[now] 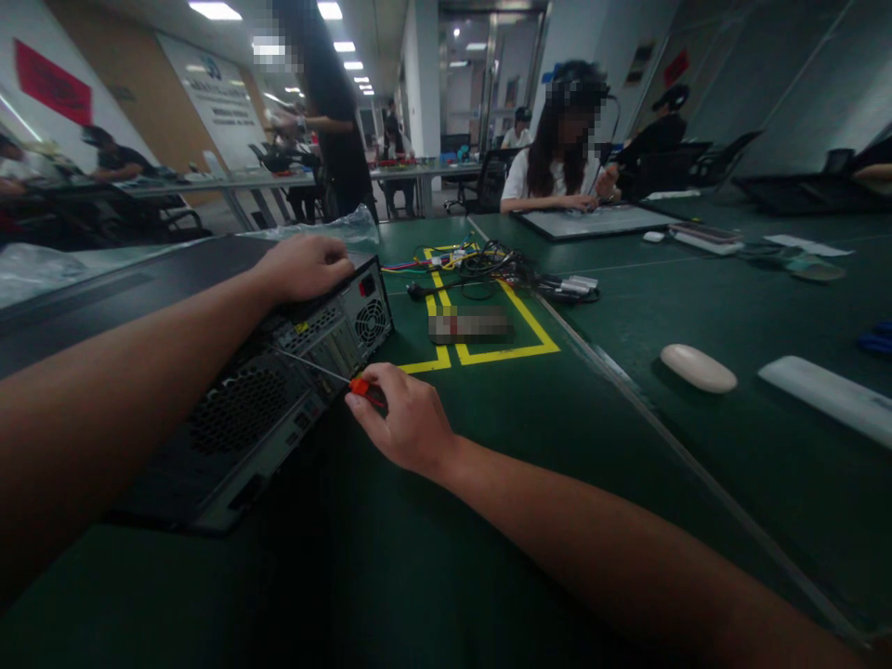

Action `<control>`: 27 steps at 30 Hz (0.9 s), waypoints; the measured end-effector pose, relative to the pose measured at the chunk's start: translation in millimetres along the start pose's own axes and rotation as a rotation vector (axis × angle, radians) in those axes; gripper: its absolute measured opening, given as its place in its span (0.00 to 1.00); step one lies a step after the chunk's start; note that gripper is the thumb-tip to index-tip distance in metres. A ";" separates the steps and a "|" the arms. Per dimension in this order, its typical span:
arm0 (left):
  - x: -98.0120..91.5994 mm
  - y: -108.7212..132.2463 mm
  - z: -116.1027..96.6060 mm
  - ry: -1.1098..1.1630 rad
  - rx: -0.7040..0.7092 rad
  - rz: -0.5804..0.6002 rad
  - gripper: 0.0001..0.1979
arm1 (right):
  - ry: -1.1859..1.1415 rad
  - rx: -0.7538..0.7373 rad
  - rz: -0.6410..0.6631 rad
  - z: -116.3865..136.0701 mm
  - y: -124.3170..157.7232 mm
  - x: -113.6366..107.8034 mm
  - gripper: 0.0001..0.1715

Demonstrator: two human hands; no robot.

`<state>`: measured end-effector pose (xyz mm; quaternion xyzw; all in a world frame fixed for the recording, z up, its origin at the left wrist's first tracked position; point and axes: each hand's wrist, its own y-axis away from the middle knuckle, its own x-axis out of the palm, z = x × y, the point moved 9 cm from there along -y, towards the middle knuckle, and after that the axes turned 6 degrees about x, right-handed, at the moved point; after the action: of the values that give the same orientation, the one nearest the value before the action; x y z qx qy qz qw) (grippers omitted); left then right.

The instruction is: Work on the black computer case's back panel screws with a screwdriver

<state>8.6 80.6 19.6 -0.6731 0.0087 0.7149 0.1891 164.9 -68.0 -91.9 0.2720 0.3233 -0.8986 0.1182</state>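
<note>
Computer case [241, 409] at nine o'clock; step in hand looked like screw-turning at rear panel [335, 351]. Left hand [307, 266] at ten o'clock lay on top of case, fingers bent; could not tell if gripping. Screwdriver [360, 386] at eight o'clock pointed at panel, contact unclear. Right hand [408, 418] at seven o'clock held it pinched; next move likely called for straight push, steady twist.
</note>
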 end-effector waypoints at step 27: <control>2.1 -1.0 0.4 -0.011 0.009 0.008 0.22 | 0.028 -0.036 0.038 1.3 -0.2 3.1 0.12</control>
<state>8.5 82.2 17.9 -0.6683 0.0137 0.7193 0.1892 161.8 -68.8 -92.7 0.2887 0.3358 -0.8863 0.1355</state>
